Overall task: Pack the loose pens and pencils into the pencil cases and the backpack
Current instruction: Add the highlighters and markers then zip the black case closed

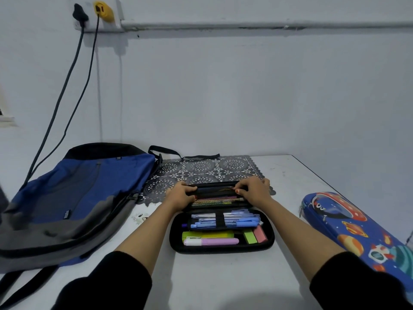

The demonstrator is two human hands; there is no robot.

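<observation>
The white desk [223,276] runs up to the wall. On its left side lies the big blue and grey fabric backpack [73,193], flat, its zips looking closed from here. Over on the right edge is the long hard-shell blue pencil case printed with rockets and planets [357,231], shut. A grey lace-pattern mat [201,168] lies at the back. In front of it is the black zip-up pencil case [174,233], open, with its mesh-lined lid [214,190] standing partly up. The left hand [181,195] and right hand [254,191] each grasp that lid's top edge, thumbs on the near side. Inside the tray, blue pens [237,220] sit under an elastic band, with a lime highlighter [207,234], a lilac marker [212,242], and green and pink erasers [249,236] below. My guess is the lid is about to be folded down. To do that well, bring both ends over evenly. Check that no pen tip or eraser pokes above the rim where the zip could catch. Then hold the case flat with one hand while zipping.
</observation>
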